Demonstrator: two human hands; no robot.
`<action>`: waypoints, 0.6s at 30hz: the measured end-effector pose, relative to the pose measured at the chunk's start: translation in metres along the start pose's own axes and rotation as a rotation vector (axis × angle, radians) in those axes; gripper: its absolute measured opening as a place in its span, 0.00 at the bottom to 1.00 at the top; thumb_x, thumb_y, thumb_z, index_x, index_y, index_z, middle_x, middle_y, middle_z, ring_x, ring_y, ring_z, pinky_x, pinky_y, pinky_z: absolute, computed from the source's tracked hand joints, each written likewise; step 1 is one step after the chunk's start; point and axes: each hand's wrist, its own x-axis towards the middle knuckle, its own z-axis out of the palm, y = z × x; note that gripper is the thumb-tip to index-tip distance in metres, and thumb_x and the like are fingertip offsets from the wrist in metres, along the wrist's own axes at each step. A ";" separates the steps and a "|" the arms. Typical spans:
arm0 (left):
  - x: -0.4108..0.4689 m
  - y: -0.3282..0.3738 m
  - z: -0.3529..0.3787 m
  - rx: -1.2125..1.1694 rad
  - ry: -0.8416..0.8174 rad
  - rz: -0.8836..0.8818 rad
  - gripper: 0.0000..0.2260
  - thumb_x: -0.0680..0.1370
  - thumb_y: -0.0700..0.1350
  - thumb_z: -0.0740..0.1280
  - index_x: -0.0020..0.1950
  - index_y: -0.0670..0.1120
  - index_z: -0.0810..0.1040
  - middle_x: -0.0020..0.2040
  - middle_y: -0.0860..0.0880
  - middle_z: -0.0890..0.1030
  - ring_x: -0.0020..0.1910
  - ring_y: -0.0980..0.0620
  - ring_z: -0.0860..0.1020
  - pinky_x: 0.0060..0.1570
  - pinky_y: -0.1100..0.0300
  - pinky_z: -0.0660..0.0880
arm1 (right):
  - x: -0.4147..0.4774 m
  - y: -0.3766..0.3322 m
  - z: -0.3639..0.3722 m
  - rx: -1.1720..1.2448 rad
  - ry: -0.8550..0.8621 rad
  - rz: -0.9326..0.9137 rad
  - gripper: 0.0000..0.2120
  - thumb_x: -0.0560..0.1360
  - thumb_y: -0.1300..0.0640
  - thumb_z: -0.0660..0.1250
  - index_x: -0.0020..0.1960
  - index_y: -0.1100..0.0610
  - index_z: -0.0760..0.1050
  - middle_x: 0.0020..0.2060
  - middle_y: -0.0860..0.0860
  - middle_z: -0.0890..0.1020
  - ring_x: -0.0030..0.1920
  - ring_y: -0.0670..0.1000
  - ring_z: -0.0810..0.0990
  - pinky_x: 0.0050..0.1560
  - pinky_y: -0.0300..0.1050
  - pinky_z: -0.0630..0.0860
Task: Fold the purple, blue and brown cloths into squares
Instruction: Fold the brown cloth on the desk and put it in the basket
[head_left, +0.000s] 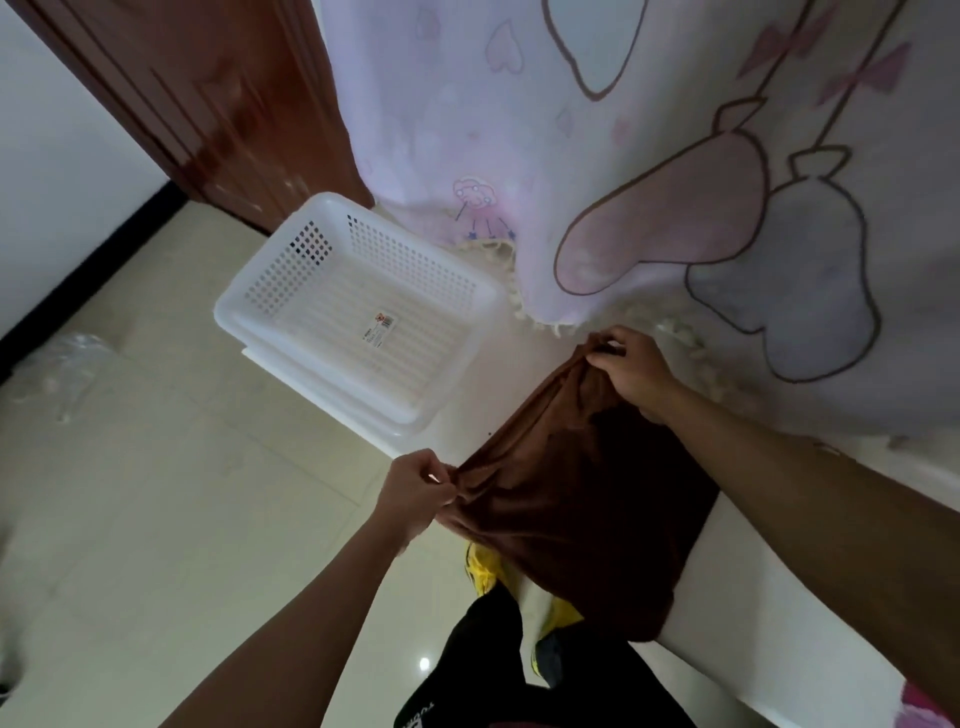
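The brown cloth (576, 509) hangs over the near corner of the bed, stretched between both hands. My left hand (415, 491) pinches its near-left corner, off the bed's edge. At the far corner, my right hand (634, 366) grips the cloth where it bunches into a ridge. The lower part of the cloth droops down toward my feet. No purple or blue cloth shows.
A white perforated plastic basket (291, 270) sits empty at the bed's left corner. A pink cartoon-print blanket (675, 171) covers the bed behind the cloth. A dark wooden door (218, 98) stands at the back left. Tiled floor (182, 493) lies below, with my yellow shoes (480, 569).
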 end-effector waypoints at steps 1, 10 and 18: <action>-0.002 0.002 0.000 0.098 -0.022 0.052 0.10 0.65 0.31 0.67 0.31 0.45 0.71 0.36 0.47 0.81 0.34 0.48 0.77 0.35 0.58 0.71 | -0.007 0.001 -0.006 -0.003 0.003 -0.022 0.10 0.75 0.66 0.67 0.54 0.56 0.78 0.43 0.52 0.79 0.39 0.42 0.77 0.34 0.28 0.72; -0.033 0.016 0.000 0.617 -0.093 0.366 0.12 0.67 0.39 0.70 0.42 0.51 0.70 0.35 0.48 0.77 0.32 0.51 0.71 0.32 0.59 0.68 | -0.081 -0.003 -0.080 0.129 0.066 -0.094 0.07 0.73 0.65 0.71 0.44 0.53 0.78 0.37 0.47 0.79 0.37 0.43 0.77 0.33 0.25 0.72; -0.076 0.036 0.016 0.690 0.116 0.524 0.16 0.66 0.34 0.63 0.31 0.57 0.74 0.32 0.54 0.78 0.35 0.51 0.76 0.38 0.57 0.74 | -0.156 0.031 -0.131 0.082 -0.087 0.040 0.05 0.71 0.66 0.68 0.44 0.61 0.81 0.40 0.54 0.85 0.38 0.49 0.79 0.33 0.38 0.74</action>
